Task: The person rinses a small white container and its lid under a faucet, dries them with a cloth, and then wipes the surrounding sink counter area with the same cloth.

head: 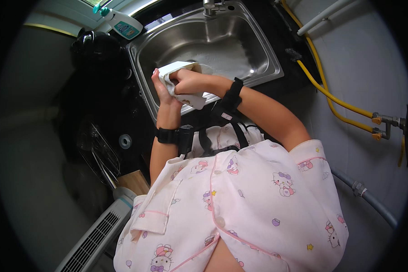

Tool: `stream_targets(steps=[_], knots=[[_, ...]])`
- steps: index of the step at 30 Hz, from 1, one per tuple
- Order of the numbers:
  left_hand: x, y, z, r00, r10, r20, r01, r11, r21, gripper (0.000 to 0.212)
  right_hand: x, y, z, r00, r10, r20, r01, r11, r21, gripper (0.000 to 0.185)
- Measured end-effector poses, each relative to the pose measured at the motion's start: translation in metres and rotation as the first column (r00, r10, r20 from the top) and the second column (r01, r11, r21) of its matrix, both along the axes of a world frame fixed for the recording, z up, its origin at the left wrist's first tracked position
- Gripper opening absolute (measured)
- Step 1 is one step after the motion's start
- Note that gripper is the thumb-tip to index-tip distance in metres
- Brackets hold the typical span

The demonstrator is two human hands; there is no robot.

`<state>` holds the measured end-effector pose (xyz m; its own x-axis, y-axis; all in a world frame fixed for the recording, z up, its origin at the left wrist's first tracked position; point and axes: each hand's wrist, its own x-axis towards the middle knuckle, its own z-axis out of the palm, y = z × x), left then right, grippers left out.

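Over the near left part of the steel sink (275, 66), my left hand (162, 89) grips a pale, flat-sided object (177, 66), possibly a box or dish, from its left side. My right hand (190, 81) presses a white cloth (195, 101) against it, fingers tucked into the folds. One corner of the cloth hangs below my hands and shows a small brownish patch or print. Most of the pale object is hidden by the cloth and my right hand.
A faucet (209, 7) stands at the sink's far edge. Left of the sink are a pump bottle (124, 25) and a dark glossy appliance (97, 47). A wire rack (103, 149), a wooden board (134, 183) and a grey vented appliance (95, 234) lie nearer. Yellow hoses (340, 102) run along the right.
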<state>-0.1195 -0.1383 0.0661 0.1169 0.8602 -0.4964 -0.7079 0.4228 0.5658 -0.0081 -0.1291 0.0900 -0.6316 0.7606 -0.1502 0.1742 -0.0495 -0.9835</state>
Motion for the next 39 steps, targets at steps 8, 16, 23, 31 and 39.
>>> stream_targets(steps=[8, 16, 23, 31, 39], knots=[[-0.057, -0.018, -0.012, 0.973, -0.222, 0.065, 0.228, 0.967, -0.110, 0.064, -0.030, -0.043, -0.002, 0.909, -0.159, 0.385, -0.073, 0.849, 0.524, 0.019], [-0.044, -0.001, -0.005, 0.937, -0.238, -0.257, 0.246, 0.969, -0.002, 0.057, -0.033, -0.034, -0.037, 0.969, -0.166, -0.182, 0.151, 0.984, -0.090, 0.035], [-0.002, -0.005, -0.020, 0.924, -0.298, -0.239, 0.316, 0.948, 0.042, 0.061, -0.005, -0.049, -0.031, 0.675, -0.535, -0.508, 0.318, 0.832, -0.454, 0.042], [0.006, 0.007, -0.038, 0.926, -0.317, -0.204, 0.349, 0.926, 0.146, 0.063, -0.007, -0.056, -0.010, 0.834, -0.533, -0.142, 0.544, 0.838, 0.047, 0.077], [-0.002, 0.011, -0.022, 0.922, -0.281, -0.266, 0.325, 0.935, 0.140, 0.061, -0.022, -0.046, -0.023, 0.853, -0.506, -0.128, 0.521, 0.837, 0.167, 0.075]])
